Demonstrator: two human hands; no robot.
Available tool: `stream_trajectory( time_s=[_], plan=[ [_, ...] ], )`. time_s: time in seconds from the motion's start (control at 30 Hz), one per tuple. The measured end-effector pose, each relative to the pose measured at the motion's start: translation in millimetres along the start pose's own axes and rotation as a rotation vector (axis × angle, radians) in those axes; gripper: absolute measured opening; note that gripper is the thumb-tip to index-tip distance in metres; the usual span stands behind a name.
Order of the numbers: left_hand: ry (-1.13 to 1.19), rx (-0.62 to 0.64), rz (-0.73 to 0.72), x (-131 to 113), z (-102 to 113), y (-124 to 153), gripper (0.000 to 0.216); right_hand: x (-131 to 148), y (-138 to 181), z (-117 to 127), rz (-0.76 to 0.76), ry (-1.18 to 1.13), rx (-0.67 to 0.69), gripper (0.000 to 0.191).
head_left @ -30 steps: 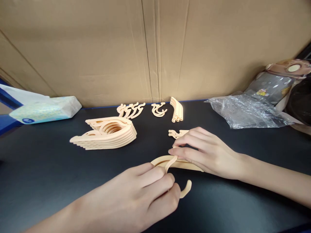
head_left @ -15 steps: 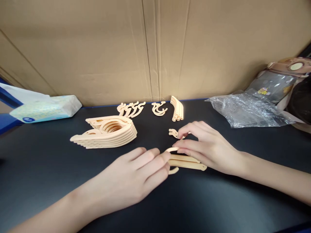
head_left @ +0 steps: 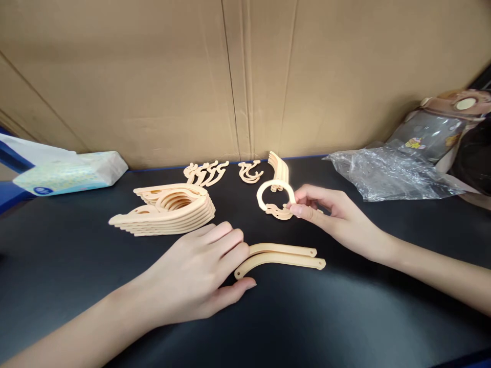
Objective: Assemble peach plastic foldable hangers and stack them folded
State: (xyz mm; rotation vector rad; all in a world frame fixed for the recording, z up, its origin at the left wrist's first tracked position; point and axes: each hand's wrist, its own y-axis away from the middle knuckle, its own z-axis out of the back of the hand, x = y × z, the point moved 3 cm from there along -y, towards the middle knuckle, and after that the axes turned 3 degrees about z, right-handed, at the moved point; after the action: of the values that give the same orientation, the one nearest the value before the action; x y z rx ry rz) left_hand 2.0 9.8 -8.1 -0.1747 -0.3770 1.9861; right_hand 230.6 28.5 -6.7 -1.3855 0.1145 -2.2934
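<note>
My right hand (head_left: 330, 212) pinches a beige, C-shaped hanger hook (head_left: 262, 191) between thumb and fingers and holds it up off the table. Behind its lower edge are small curved beige pieces (head_left: 279, 214), partly hidden by the hook and my fingers. Two long curved hanger arms (head_left: 284, 259) lie side by side in front of me. At their left end is my left hand (head_left: 210, 271), palm down, thumb apart from the bent fingers. Its fingertips cover the far arm's left end; whether they touch it I cannot tell.
Stacked beige hanger pieces (head_left: 172, 217) stand on the left. Along the back lie several small hooked pieces (head_left: 207, 174), curved pieces (head_left: 250, 173) and a stack of bars (head_left: 279, 166). A tissue pack (head_left: 72, 171) is far left; crumpled clear plastic (head_left: 391, 174) and a bottle (head_left: 429, 128) are right.
My right hand has raised the C-shaped hook away from the hanger arms, back and up. My left hand has let go of it and moved slightly left, its thumb now spread.
</note>
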Motion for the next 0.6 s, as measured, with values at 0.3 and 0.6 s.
stream_trajectory(
  time_s=[0.3,0.6],
  plan=[
    [0.062,0.066,-0.012,0.5,-1.9,-1.1,0.016,-3.4,-1.2,-0.9,-0.039,-0.201,0.022,0.017],
    [0.094,0.092,-0.01,2.5,-3.4,-0.1,0.022,-4.8,-1.0,-1.6,-0.023,-0.338,-0.025,0.012]
  ],
)
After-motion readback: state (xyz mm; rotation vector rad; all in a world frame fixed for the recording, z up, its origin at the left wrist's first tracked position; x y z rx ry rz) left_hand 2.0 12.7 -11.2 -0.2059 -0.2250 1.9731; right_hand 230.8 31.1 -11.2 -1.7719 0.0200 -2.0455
